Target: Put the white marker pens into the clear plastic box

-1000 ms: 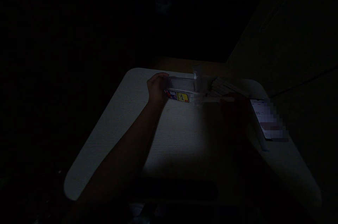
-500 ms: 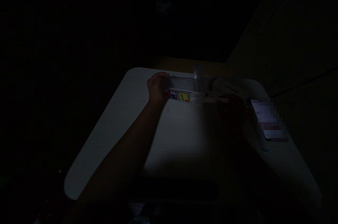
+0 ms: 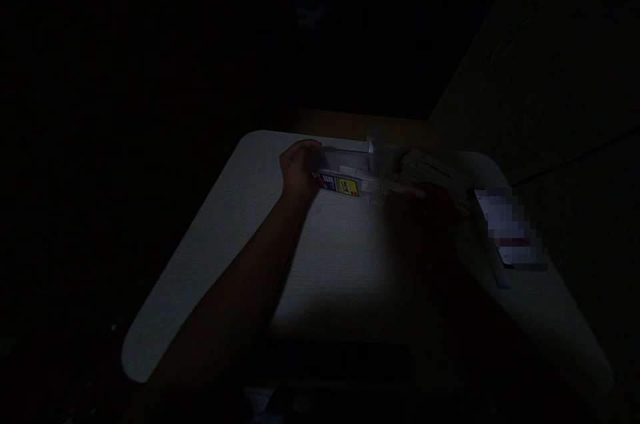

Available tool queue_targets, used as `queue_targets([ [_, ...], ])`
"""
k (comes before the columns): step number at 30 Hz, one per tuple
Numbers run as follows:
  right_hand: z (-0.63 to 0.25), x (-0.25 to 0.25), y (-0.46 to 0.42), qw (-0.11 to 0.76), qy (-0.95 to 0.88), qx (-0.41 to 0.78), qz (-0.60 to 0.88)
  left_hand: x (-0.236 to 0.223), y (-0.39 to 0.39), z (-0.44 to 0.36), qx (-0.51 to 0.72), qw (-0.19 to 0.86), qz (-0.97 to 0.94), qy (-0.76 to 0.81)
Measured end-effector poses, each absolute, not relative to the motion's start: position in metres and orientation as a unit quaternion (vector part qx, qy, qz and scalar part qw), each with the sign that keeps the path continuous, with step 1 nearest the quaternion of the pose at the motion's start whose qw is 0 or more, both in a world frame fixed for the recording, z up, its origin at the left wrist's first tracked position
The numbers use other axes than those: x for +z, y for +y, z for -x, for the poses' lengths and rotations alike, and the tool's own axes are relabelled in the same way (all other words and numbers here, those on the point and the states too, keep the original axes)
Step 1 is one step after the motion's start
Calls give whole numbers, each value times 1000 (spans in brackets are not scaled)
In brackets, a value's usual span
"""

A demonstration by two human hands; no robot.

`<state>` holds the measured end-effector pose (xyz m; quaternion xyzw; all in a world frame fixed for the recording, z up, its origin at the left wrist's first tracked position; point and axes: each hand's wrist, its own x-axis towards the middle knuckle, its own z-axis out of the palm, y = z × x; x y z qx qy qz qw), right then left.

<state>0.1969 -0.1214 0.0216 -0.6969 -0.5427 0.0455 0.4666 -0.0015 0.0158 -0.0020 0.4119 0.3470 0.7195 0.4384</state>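
Very dim light; most detail lost outside the white table (image 3: 210,237). Left hand (image 3: 297,167) wrapped round the left end of a clear box (image 3: 345,159), near the table's far edge. Label (image 3: 335,184) on the box's near side: dark blue panel with a patch of red and small white lines, then a yellow panel with dark lettering and a red spot at the corner. Words too small and dark to read; brand cannot be told. Right hand (image 3: 435,207), deep in shadow, grasps a pale stick (image 3: 407,189) pointing left at the box's right end; exact finger placing unclear. Bundle (image 3: 433,167) of similar sticks just behind that hand. Phone (image 3: 505,217) to the right, screen lit, reddish bar low down, writing pixelated away.
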Motion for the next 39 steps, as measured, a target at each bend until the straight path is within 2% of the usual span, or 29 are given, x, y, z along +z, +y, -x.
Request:
queue_targets([
  [14,-196,21,-122,478,-558,94,672,2,13,0,716,436,-401,370],
  [29,-191,19,-127,444,-615,106,643,-1,14,1,716,444,-407,354],
  [39,-193,19,-119,466,-592,135,644,-5,17,2,716,438,-408,359],
])
